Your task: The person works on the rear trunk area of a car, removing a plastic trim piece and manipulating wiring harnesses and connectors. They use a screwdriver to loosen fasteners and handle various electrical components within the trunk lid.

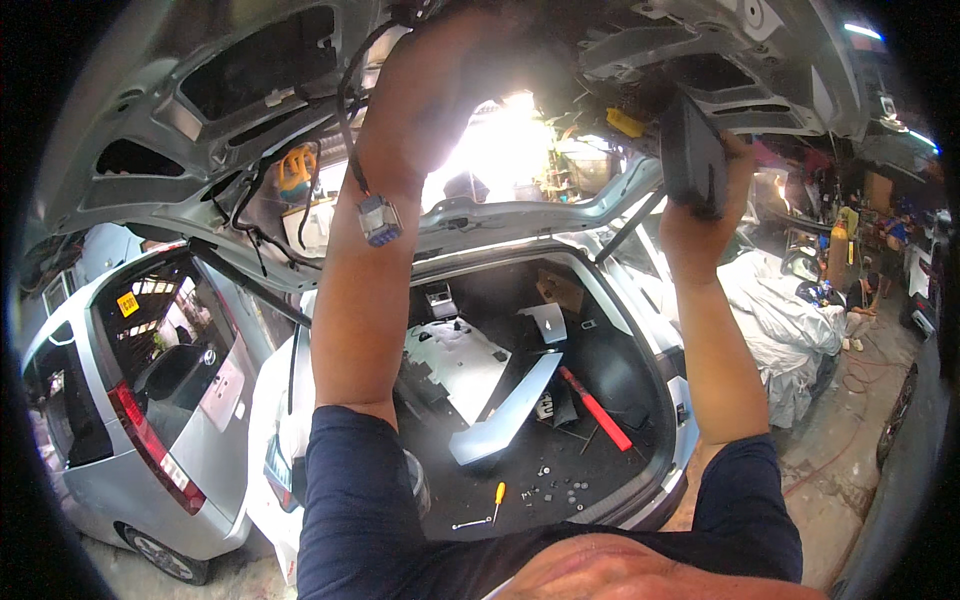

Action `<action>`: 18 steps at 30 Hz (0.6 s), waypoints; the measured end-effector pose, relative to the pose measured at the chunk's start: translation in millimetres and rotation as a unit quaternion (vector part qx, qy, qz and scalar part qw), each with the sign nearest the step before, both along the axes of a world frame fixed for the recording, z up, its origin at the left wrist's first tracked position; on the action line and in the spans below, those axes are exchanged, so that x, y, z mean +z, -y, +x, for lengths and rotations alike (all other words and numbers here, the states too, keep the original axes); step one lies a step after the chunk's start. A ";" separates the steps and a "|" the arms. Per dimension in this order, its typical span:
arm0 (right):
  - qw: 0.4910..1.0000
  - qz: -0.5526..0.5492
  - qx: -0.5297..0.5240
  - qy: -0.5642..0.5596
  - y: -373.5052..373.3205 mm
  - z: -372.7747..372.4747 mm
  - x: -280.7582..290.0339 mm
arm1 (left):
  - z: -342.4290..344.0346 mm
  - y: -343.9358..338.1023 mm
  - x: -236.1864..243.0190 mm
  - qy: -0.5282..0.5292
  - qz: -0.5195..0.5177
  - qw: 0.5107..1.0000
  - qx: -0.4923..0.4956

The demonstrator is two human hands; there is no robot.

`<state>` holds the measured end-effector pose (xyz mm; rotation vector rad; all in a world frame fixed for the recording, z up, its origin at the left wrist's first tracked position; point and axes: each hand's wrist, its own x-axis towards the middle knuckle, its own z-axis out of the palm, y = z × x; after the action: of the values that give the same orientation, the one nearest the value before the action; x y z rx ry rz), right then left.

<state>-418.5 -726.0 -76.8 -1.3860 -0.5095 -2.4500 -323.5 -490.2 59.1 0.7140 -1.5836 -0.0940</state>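
Both my arms reach up under the raised tailgate [600, 215] of a car. My left hand [470, 50] is high against the inner panel, dim and hazy in glare, so its fingers cannot be made out. A dangling connector [380, 218] on a dark cable hangs beside my left forearm. My right hand [715, 190] is closed round a black rectangular object [690, 160], held up near the panel. A yellow piece [625, 122] sits just left of that object on the tailgate.
Below are loose trim pieces [500, 405], a red-handled tool [600, 410], small fasteners [550, 490] and a yellow screwdriver [499, 492] in the cargo area. A silver car [180, 480] stands left; covered bulk [770, 340] and a crouching person [860, 310] are right, with hoses on the floor.
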 end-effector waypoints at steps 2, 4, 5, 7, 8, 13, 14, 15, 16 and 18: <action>1.000 -0.013 -0.004 0.013 4.1 4.2 0.2 | -1.7 -0.2 1.0 0.025 0.017 0.999 -0.018; 1.000 -0.016 -0.015 0.017 5.1 3.7 0.5 | -8.0 -1.5 6.0 0.065 0.049 0.997 0.002; 1.000 -0.012 -0.024 0.014 4.0 3.1 0.4 | -9.5 -1.1 5.4 0.063 0.040 0.997 0.003; 0.999 -0.006 -0.043 0.018 -1.4 0.2 0.2 | -13.8 -0.4 1.1 0.060 0.024 0.998 0.005; 0.998 -0.004 -0.053 0.024 -7.2 -3.4 0.1 | -17.5 0.1 -1.1 0.049 -0.001 0.998 0.028; 0.998 -0.010 -0.034 0.046 -28.1 -9.6 -4.2 | -23.3 4.5 -6.5 0.067 -0.093 0.990 0.086; 0.998 -0.019 -0.045 0.050 -27.3 -10.0 -5.5 | -21.1 6.3 -5.6 0.028 -0.090 0.992 0.079; 0.996 -0.029 -0.057 0.055 -26.6 -10.4 -6.7 | -17.4 8.0 -3.1 -0.011 -0.086 0.994 0.071; 0.995 -0.030 -0.070 0.062 -26.1 -11.8 -7.5 | -17.3 9.5 -1.8 -0.049 -0.081 0.993 0.063; 0.993 -0.035 -0.088 0.071 -25.1 -15.4 -8.7 | -19.3 5.5 -6.7 -0.016 -0.070 0.996 -0.054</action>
<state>-433.8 -700.9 -85.5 -1.3429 -0.5301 -2.7114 -342.8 -495.6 52.4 0.5150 -1.5815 -0.0732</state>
